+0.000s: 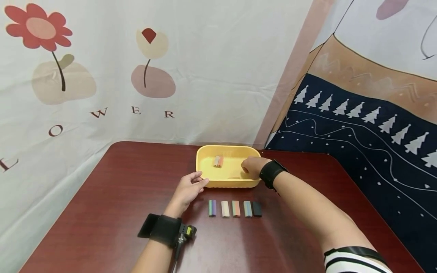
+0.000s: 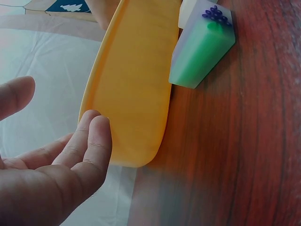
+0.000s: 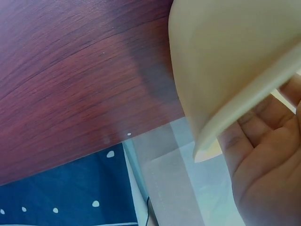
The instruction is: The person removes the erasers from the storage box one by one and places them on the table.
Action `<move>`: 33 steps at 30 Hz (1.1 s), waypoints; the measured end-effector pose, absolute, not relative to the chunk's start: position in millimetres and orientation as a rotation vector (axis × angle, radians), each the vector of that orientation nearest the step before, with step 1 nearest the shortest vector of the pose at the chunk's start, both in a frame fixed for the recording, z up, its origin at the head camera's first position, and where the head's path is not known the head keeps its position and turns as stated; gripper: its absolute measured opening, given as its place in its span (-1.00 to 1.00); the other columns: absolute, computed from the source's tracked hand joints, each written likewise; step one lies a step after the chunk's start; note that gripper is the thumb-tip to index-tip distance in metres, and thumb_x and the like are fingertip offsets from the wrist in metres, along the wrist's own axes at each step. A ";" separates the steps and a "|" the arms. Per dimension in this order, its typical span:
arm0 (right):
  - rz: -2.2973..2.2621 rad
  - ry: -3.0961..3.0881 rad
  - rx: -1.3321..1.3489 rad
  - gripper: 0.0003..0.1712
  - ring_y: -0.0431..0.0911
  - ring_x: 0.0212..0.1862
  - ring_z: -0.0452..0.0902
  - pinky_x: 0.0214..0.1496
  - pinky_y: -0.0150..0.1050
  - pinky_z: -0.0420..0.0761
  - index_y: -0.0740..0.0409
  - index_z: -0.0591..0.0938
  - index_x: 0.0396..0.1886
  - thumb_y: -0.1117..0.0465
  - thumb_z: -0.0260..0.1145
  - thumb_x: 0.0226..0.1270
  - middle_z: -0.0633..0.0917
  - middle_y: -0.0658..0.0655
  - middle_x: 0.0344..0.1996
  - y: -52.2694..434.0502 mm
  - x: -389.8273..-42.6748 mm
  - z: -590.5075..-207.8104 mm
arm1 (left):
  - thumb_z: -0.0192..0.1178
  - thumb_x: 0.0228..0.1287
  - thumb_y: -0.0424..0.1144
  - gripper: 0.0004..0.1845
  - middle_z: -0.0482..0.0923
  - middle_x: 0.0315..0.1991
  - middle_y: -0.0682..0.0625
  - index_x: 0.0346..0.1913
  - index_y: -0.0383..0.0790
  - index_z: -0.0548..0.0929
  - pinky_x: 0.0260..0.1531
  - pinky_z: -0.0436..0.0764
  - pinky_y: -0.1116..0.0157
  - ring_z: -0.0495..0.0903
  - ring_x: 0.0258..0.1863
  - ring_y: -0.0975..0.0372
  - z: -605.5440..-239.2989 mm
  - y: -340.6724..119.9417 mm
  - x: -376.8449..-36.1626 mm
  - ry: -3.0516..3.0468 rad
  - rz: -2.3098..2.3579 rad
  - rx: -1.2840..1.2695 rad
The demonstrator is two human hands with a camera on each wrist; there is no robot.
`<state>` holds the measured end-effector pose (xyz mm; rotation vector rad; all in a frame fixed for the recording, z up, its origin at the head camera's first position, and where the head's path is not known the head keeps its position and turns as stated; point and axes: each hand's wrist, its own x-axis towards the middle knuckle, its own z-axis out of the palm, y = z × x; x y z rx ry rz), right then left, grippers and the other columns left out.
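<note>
A yellow tray (image 1: pixel 226 148) stands at the middle of the dark red table (image 1: pixel 112 197). My left hand (image 1: pixel 190 185) lies with straight fingers (image 2: pixel 93 136) against the tray's outer wall (image 2: pixel 131 84) at its front left corner. My right hand (image 1: pixel 252 167) reaches down inside the tray's right end; its palm (image 3: pixel 268 155) shows behind the tray rim (image 3: pixel 225 56), and its fingertips are hidden. Two small blocks (image 1: pixel 218 161) lie at the back of the tray. A pale block (image 1: pixel 234 177) lies near the right hand.
A row of several small coloured blocks (image 1: pixel 235 208) lies on the table in front of the tray, a green and purple one (image 2: pixel 202 47) at its left end. Printed cloth hangs behind the table and to its right (image 1: pixel 358 125).
</note>
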<state>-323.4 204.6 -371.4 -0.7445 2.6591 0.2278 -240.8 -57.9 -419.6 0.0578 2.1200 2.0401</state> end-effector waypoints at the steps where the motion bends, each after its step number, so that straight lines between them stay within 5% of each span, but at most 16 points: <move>1: 0.225 2.661 -0.752 -0.77 -0.11 -0.50 0.29 -0.43 -0.32 0.33 0.07 0.50 -0.52 0.49 0.25 0.12 0.39 0.00 -0.60 204.6 -323.4 -370.6 | 0.23 0.31 -0.33 -0.43 0.48 -0.06 -0.22 0.31 -0.51 0.36 -0.11 0.62 0.23 0.55 -0.11 0.08 -419.9 -58.1 -241.0 2.121 2.039 0.058; 15: 0.097 2.734 -0.870 -0.87 -0.12 -0.48 0.32 -0.47 -0.32 0.33 0.20 0.58 -0.41 0.41 0.28 -0.02 0.44 0.00 -0.55 207.9 -312.6 -352.2 | 0.24 0.31 -0.33 -0.43 0.48 -0.05 -0.22 0.31 -0.50 0.37 -0.09 0.62 0.22 0.54 -0.10 0.10 -419.4 -56.2 -240.6 2.124 2.042 0.051; 33: 0.049 2.783 -0.884 -0.75 -0.15 -0.42 0.41 -0.35 -0.32 0.51 0.22 0.60 -0.25 0.24 0.45 0.11 0.52 0.04 -0.39 224.8 -284.9 -335.9 | 0.23 0.32 -0.33 -0.43 0.46 -0.05 -0.21 0.31 -0.50 0.36 -0.03 0.61 0.20 0.53 -0.06 0.09 -419.4 -53.9 -237.5 2.127 2.037 0.042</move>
